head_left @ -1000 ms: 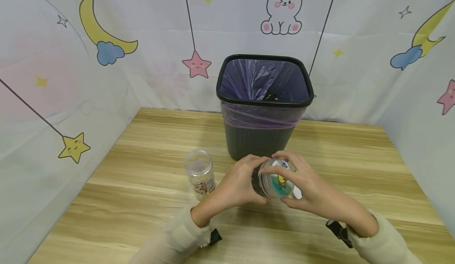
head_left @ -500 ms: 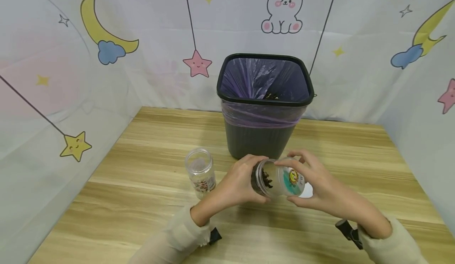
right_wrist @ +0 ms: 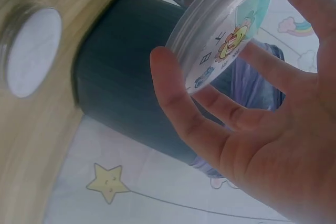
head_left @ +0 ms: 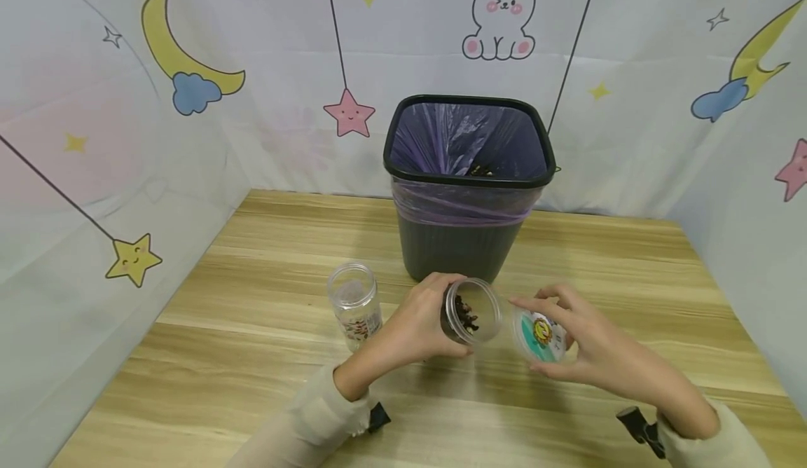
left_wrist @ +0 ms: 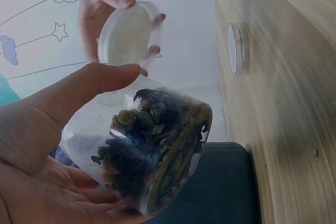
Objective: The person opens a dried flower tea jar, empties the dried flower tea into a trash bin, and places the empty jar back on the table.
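Note:
My left hand (head_left: 416, 324) grips a clear plastic jar (head_left: 489, 317) tilted on its side, mouth toward the right. Dark, shrivelled dried pieces (left_wrist: 149, 140) fill its lower end in the left wrist view. To the right, my right hand (head_left: 589, 342) pinches a round screw lid (head_left: 542, 337) by its rim, apart from the jar. A green and white label with a cartoon sun shows on the lid's top in the right wrist view. The lid's pale inner side faces the jar mouth in the left wrist view.
A dark waste bin (head_left: 457, 247) lined with a purple bag stands behind the hands, some scraps inside. Left of the jar stands a second clear jar (head_left: 356, 307) without a lid. Another white-topped lid (right_wrist: 34, 51) lies on the wooden table (head_left: 265, 279). Printed cloth walls surround the table.
The lid has come off the jar and moved right with my right hand. The jar's open mouth now shows; my left hand has hardly moved.

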Demonstrator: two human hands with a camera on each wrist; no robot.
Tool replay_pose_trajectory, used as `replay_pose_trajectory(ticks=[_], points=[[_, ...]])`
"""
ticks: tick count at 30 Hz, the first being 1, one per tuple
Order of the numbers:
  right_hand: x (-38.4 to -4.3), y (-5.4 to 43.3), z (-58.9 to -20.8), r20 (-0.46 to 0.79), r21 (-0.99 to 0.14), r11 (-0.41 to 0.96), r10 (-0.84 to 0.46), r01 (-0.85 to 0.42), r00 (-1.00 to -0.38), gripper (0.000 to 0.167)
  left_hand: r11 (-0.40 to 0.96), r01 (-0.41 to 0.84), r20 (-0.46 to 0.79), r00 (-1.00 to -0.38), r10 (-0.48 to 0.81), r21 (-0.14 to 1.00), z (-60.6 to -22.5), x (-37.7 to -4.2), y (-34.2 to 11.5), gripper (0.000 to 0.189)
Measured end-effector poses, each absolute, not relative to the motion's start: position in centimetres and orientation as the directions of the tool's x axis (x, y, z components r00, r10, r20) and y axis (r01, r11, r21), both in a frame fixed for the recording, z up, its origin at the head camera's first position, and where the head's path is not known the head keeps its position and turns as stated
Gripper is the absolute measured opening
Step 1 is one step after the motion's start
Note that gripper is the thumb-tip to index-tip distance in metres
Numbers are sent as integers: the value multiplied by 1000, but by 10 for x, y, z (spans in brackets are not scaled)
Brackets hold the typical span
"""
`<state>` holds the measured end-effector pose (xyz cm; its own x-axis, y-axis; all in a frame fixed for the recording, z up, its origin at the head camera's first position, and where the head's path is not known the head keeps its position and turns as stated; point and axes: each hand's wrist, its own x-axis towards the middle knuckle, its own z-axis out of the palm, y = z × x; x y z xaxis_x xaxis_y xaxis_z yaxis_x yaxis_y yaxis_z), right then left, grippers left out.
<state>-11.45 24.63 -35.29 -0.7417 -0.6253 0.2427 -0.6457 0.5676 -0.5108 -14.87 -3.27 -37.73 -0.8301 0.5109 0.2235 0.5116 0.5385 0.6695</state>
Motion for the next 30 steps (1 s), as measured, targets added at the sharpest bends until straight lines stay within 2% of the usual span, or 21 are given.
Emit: replay_pose_trajectory(ticks=[9,16,23,30], points=[[-107,255,-373,142,-550,574,-651,-607,-745,77,544,504,218,-835,505,671,-376,-148,-34,92],[-103,260,-393,102,-466,619,-672,-632,-733,78,545,505,221,-835,504,669,-376,-147,-35,91],[-96,259,-406,70,-431,666,-647,-608,-759,80,557,491,202,-843,500,670,-377,-147,-35,93],[-89,259,-415,128,-399,656,-652,-641,-747,83,560,485,192,-844,501,671,-377,-146,-36,92]])
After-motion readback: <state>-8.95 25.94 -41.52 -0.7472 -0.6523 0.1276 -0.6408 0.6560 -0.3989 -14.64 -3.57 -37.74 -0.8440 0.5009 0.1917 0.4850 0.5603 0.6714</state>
